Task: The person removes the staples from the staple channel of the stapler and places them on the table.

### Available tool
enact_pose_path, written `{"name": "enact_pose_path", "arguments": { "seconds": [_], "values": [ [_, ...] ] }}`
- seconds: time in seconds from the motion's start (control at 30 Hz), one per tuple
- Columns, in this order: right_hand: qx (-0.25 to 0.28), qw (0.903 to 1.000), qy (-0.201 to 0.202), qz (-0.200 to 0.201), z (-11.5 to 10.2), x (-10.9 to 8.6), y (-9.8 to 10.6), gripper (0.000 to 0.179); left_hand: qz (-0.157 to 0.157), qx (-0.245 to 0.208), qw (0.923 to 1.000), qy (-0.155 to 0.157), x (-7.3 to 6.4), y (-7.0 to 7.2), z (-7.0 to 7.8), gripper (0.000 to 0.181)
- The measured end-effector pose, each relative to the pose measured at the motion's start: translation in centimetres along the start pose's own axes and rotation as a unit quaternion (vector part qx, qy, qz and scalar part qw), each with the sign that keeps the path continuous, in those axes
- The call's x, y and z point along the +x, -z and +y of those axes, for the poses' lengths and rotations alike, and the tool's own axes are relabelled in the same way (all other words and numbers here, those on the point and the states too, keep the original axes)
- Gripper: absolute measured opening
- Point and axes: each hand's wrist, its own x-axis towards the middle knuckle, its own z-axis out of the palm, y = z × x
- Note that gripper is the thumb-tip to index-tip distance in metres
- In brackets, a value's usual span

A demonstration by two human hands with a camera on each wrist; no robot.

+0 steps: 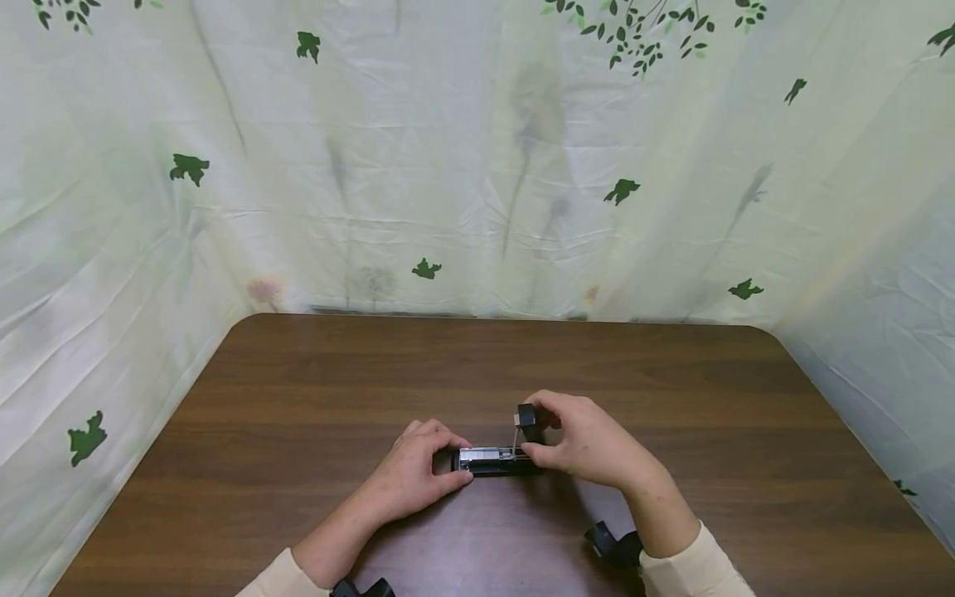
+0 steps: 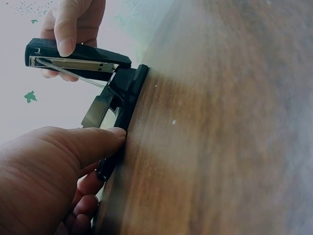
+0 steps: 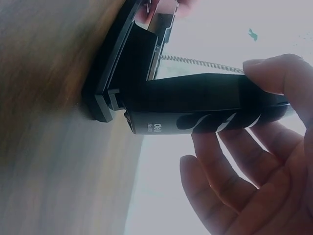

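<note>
A black stapler (image 1: 492,466) lies on the table with its top arm (image 3: 195,105) swung up from the base. A thin spring (image 2: 73,73) stretches between the raised arm and the metal staple channel (image 2: 98,110). My left hand (image 1: 414,473) pinches the left end of the base between thumb and fingers. With thumb and fingertips my right hand (image 1: 585,435) holds the raised arm near its free end. Whether staples lie in the channel I cannot tell.
The brown wooden table (image 1: 336,373) reaches back to a pale curtain (image 1: 462,166) with green leaf prints. Black wrist-worn devices show near both cuffs, one at the right wrist (image 1: 615,547).
</note>
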Motion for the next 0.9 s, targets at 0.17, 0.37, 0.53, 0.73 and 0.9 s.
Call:
{"name": "enact_pose_path", "arguments": {
  "seconds": [0.17, 0.37, 0.53, 0.73, 0.9],
  "values": [
    [0.003, 1.0000, -0.004, 0.000, 0.01, -0.06, 0.10, 0.029, 0.002, -0.001, 1.0000, -0.002, 0.03, -0.01, -0.02, 0.030],
    [-0.001, 1.0000, -0.006, 0.000, 0.00, -0.12, 0.23, 0.029, 0.003, -0.001, 1.0000, -0.003, 0.00, -0.05, -0.03, 0.031],
    [-0.002, 1.0000, -0.005, 0.001, -0.03, -0.18, 0.30, 0.029, 0.004, -0.002, 1.0000, -0.004, -0.02, -0.08, -0.07, 0.030],
    [0.008, 0.9999, -0.011, -0.002, 0.04, -0.29, 0.44, 0.029, 0.005, -0.006, 1.0000, -0.005, -0.05, -0.04, -0.07, 0.030],
    [0.008, 0.9996, -0.024, -0.009, 0.03, -0.38, 0.71, 0.027, 0.004, -0.007, 1.0000, -0.004, -0.05, -0.02, -0.06, 0.030]
  ]
}}
